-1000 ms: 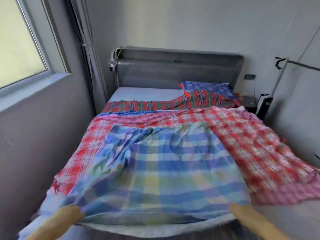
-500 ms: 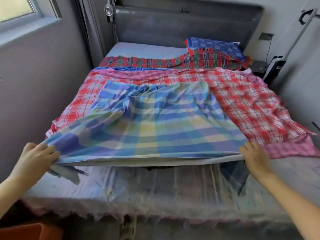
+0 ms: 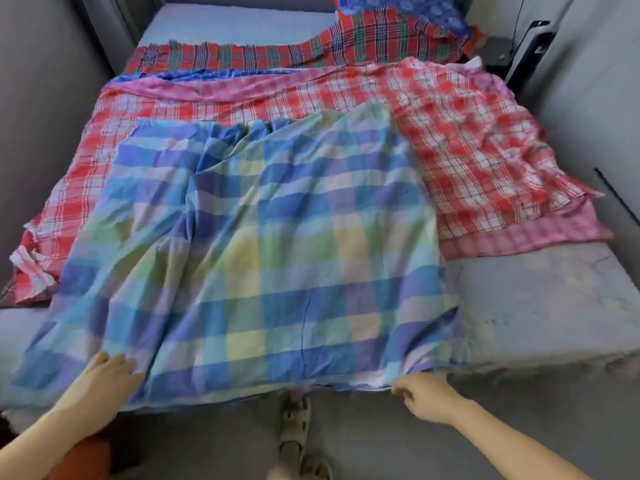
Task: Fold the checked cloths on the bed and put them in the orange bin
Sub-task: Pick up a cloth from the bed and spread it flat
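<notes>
On the bed [image 3: 536,306] a blue cloth [image 3: 259,237] lies spread over a red cloth [image 3: 467,150]. The left hand [image 3: 104,379] rests flat on its near corner, fingers straight. The right hand [image 3: 424,398] pinches its near edge.

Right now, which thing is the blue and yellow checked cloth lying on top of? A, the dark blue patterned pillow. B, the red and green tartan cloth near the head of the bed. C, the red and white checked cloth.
C: the blue and yellow checked cloth overlaps the red and white checked cloth, which shows past it on the left, far and right sides.
</notes>
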